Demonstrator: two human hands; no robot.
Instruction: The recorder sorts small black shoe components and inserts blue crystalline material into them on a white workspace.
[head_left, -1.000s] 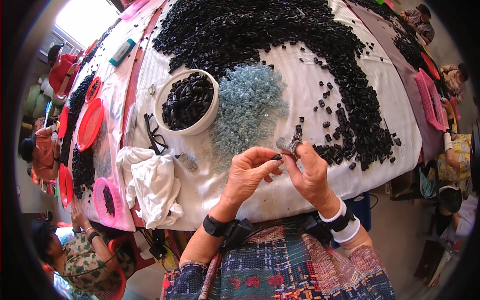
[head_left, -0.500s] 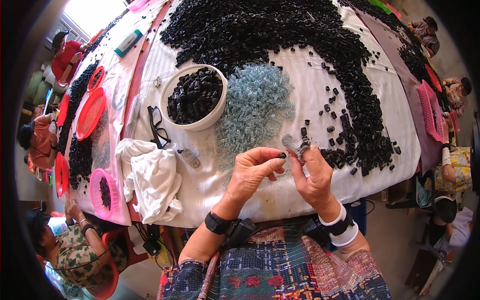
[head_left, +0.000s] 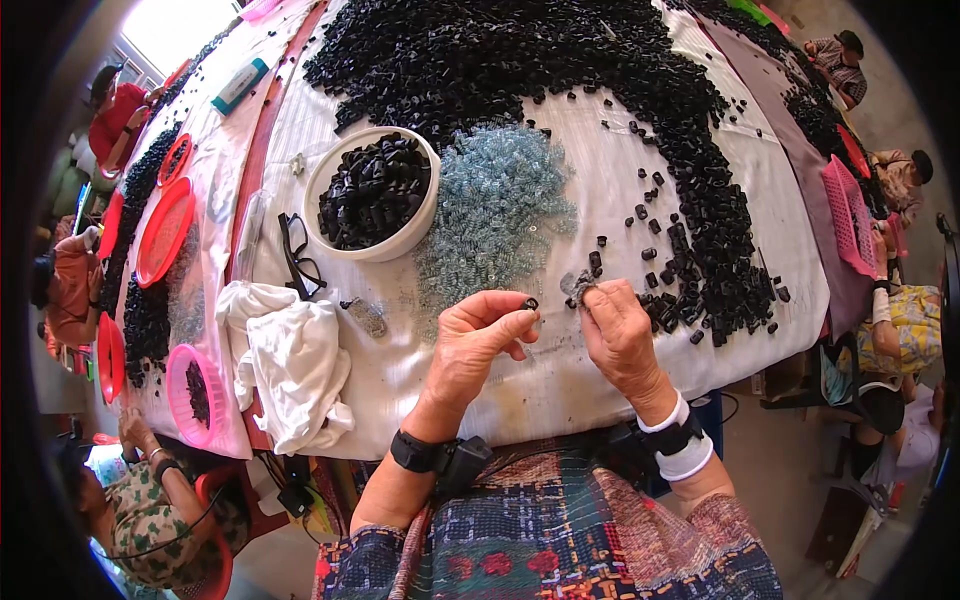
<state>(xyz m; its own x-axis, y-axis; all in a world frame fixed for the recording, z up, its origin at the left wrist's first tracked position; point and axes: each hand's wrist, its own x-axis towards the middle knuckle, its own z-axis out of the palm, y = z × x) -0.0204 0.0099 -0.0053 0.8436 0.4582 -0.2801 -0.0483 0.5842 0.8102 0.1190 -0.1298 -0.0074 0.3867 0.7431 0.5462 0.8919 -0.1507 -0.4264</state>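
My left hand [head_left: 478, 340] is raised over the front of the table, thumb and forefinger pinching a small black plastic piece [head_left: 531, 303]. A hand's width to the right is my right hand [head_left: 622, 335], its fingers curled together. A grey knitted finger cover [head_left: 580, 286] shows at its fingertips; whatever they may pinch is hidden. Beyond my hands spreads a pile of clear, bluish small coils [head_left: 500, 200]. To its left stands a white bowl [head_left: 428, 212] filled with black cylindrical pieces [head_left: 370, 190].
Loose black pieces [head_left: 710, 230] curve along the far and right sides of the white cloth. On the left lie a white crumpled cloth [head_left: 290, 365], black glasses [head_left: 298, 258] and a grey knitted scrap [head_left: 366, 318]. Red trays [head_left: 165, 232], a pink basket [head_left: 848, 215] and several people flank the table.
My hands have drawn slightly apart, the left moving left with the black piece. The right fingers have curled closer together. The whole view has shifted a little.
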